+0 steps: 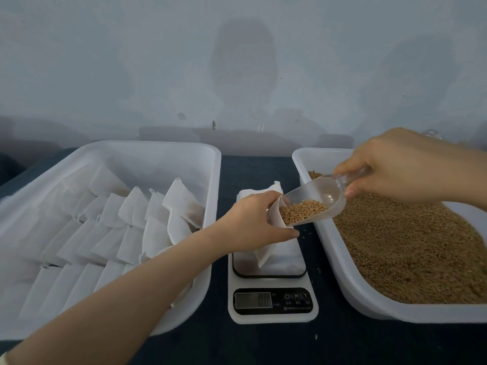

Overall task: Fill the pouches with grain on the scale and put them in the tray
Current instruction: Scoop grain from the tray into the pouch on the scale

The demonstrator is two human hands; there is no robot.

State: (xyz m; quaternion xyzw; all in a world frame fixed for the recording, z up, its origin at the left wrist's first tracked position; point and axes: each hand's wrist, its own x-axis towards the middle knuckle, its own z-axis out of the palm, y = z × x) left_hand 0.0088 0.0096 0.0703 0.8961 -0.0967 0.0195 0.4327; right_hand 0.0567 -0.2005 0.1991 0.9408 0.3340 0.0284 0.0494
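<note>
A white pouch stands on the white digital scale in the middle. My left hand grips the pouch near its open mouth. My right hand holds the handle of a clear plastic scoop. The scoop is tilted down into the pouch mouth and carries brown grain. The white tray on the left holds several white pouches laid in rows.
A white tub of brown grain stands to the right of the scale. A stack of empty white pouches lies behind the scale. A few stray grains lie on the dark table. A grey wall rises behind.
</note>
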